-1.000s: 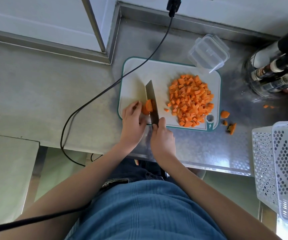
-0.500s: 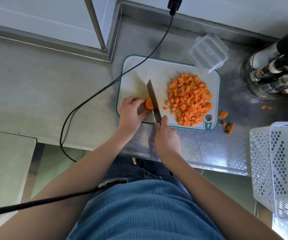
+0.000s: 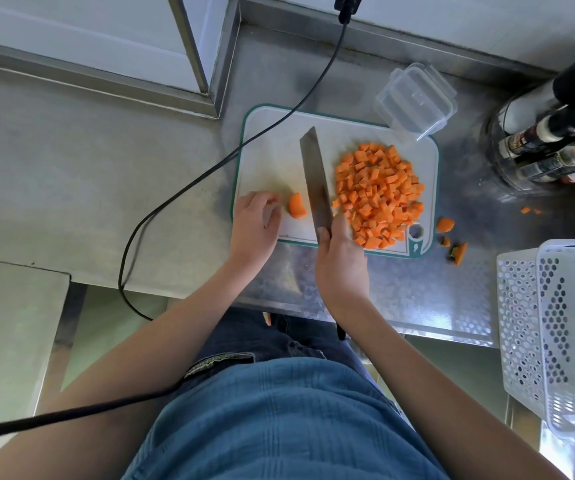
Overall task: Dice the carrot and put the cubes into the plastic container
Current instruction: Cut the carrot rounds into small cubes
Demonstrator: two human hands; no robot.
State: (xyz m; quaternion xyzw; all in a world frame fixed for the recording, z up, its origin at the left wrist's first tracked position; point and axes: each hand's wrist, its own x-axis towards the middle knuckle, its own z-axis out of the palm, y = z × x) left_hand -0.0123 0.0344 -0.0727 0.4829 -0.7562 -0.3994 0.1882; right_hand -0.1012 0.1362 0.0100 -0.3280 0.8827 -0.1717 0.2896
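Note:
A white cutting board [image 3: 272, 147] with a green rim lies on the steel counter. On its right half sits a heap of diced carrot cubes [image 3: 376, 192]. One uncut carrot piece [image 3: 295, 206] lies at the board's near left. My right hand [image 3: 341, 265] grips the handle of a knife [image 3: 315, 181], whose blade lies just right of that piece. My left hand [image 3: 255, 223] rests at the board's left edge, fingers loosely curled, a little apart from the piece. The clear plastic container [image 3: 416, 100] stands tilted at the board's far right corner.
A black cable [image 3: 210, 171] crosses the board's far left corner. Carrot ends [image 3: 452, 244] lie on the counter right of the board. Bottles in a round rack [image 3: 552, 133] stand at far right. A white perforated basket [image 3: 556, 327] sits at near right.
My left hand has let go of the carrot piece and drawn back to the left. The knife has shifted right, away from the piece, toward the heap of cubes.

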